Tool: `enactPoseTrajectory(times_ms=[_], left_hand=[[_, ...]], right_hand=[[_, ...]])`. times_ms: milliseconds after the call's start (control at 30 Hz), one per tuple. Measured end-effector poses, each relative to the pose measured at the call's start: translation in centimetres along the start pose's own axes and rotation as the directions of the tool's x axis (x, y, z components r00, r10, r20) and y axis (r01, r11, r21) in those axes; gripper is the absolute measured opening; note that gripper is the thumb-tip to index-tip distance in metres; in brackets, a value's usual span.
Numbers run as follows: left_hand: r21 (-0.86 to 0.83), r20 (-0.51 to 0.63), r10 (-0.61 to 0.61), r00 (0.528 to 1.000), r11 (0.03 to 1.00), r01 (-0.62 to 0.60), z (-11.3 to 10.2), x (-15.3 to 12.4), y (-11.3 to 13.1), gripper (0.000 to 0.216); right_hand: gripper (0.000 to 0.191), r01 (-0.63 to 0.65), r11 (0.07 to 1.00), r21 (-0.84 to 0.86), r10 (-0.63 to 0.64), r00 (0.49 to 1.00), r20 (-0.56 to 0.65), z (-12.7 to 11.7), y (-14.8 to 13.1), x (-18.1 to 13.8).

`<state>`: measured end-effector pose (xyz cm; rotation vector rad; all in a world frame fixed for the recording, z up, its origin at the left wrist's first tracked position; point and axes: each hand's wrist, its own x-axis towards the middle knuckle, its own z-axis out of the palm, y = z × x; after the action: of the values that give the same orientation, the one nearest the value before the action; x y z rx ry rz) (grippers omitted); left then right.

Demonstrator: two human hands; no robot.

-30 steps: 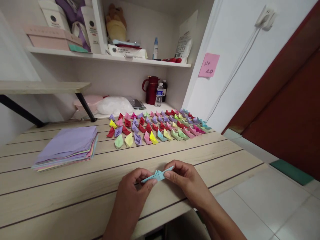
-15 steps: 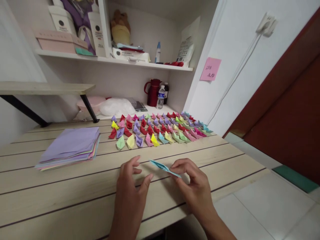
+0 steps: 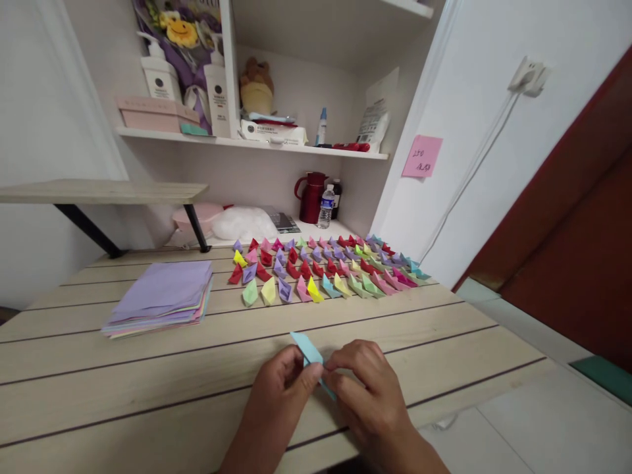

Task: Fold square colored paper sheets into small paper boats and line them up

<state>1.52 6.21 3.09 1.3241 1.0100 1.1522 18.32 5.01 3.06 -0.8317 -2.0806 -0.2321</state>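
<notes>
A light blue folded paper piece is pinched between both my hands just above the wooden table, near its front edge. My left hand grips it from the left with thumb and fingers closed. From the right, my right hand closes on its lower end. Only the piece's upper tip shows clear of my fingers. Beyond my hands, several rows of small folded paper boats in many colours cover the middle of the table.
A stack of coloured square paper sheets, purple on top, lies at the left. At the back stand a red jug, a water bottle and a shelf with bottles and boxes. A pink note is stuck on the wall.
My left hand, open half a second ago, has closed on the blue paper again. The paper has turned from lying crosswise to pointing up and away. The view has tilted upward.
</notes>
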Motion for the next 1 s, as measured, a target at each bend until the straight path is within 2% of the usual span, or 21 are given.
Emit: enactPoseTrajectory(times_ms=[100, 167, 200, 267, 333, 433, 567, 667, 767, 833, 900, 1000], left_hand=[[0.046, -0.036, -0.010, 0.999, 0.999, 0.011, -0.4, 0.3, -0.2, 0.028], [0.108, -0.047, -0.007, 0.999, 0.994, 0.013, -0.5, 0.2, -0.2, 0.025], [0.150, -0.052, -0.003, 0.999, 0.989, 0.010, -0.4, 0.2, -0.1, 0.023], [0.248, -0.066, 0.022, 0.998, 0.969, -0.005, 0.0, 0.0, 0.0, 0.019], [0.345, -0.081, 0.066, 0.995, 0.938, -0.034, 0.5, -0.1, 0.1, 0.018], [0.448, -0.059, 0.129, 0.990, 0.890, -0.089, 0.9, -0.1, 0.1, 0.018], [0.507, 0.005, 0.178, 0.984, 0.848, -0.155, 0.9, -0.1, 0.0, 0.014], [0.493, -0.014, 0.190, 0.982, 0.856, -0.159, 0.8, 0.0, -0.3, 0.006], [0.429, -0.048, 0.172, 0.984, 0.893, -0.135, 0.9, 0.0, -0.4, 0.036], [0.365, -0.074, 0.137, 0.988, 0.925, -0.101, 1.1, -0.2, -0.2, 0.042], [0.310, -0.120, 0.111, 0.987, 0.948, -0.070, 1.2, -0.4, 0.0, 0.036], [0.293, -0.212, 0.164, 0.963, 0.951, -0.098, 1.3, -0.7, -0.1, 0.031]], right_hand=[[0.035, -0.046, 0.991, 0.122, 0.031, 0.993, 0.117, -0.2, 0.2, 0.1], [0.043, -0.209, 0.937, 0.279, 0.180, 0.976, 0.126, -0.3, 0.5, 0.1], [0.044, -0.313, 0.874, 0.370, 0.289, 0.950, 0.121, -0.3, 0.8, 0.1], [0.047, -0.484, 0.697, 0.529, 0.480, 0.863, 0.157, -0.2, 1.2, 0.1], [0.054, -0.554, 0.570, 0.607, 0.544, 0.808, 0.227, -0.1, 1.4, 0.2], [0.056, -0.586, 0.550, 0.596, 0.531, 0.795, 0.291, -0.1, 1.3, 0.6], [0.010, -0.602, 0.557, 0.572, 0.535, 0.787, 0.307, -0.3, 1.1, 0.8], [0.017, -0.630, 0.393, 0.670, 0.576, 0.736, 0.355, -0.4, 1.2, 0.7], [0.026, -0.635, 0.191, 0.749, 0.622, 0.668, 0.408, -0.5, 1.3, 0.6], [0.030, -0.616, 0.099, 0.781, 0.611, 0.657, 0.441, -0.5, 1.3, 0.6], [0.032, -0.598, 0.000, 0.802, 0.587, 0.649, 0.484, -0.5, 1.3, 0.7], [0.035, -0.588, -0.056, 0.807, 0.584, 0.636, 0.504, -0.5, 1.3, 0.7]])
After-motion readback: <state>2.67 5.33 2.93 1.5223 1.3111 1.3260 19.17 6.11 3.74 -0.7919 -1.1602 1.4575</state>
